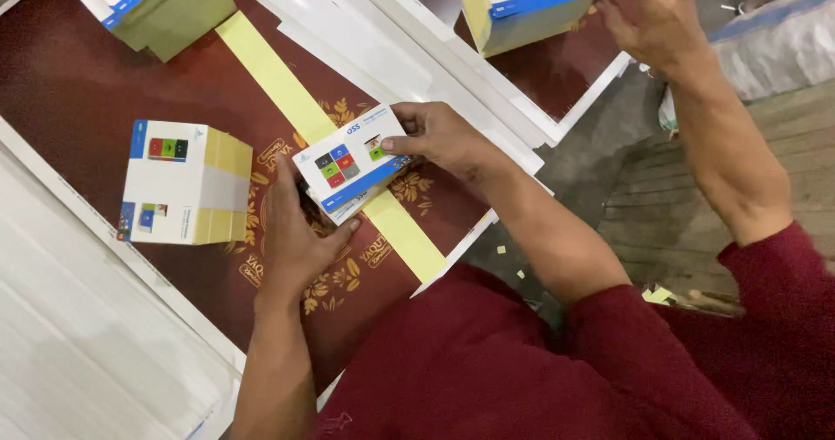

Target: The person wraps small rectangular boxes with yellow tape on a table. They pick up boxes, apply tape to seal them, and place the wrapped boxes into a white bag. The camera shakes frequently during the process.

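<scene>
A: What is held by the hands?

B: A stack of white-and-blue cards (350, 163) is gripped from both sides. The left hand (296, 231) is curled beneath its near edge, fingers closed against it; the right hand (439, 136) is pinched on its far corner.

A: Where is the stack placed?

B: It is held over the long yellow strip (287, 88), which is laid across the dark red board (78, 83). A banded bundle (184, 182) is seen left of the strip. Another person's hand (648, 10) is rested on a bundle (522, 1) well right of it.
</scene>
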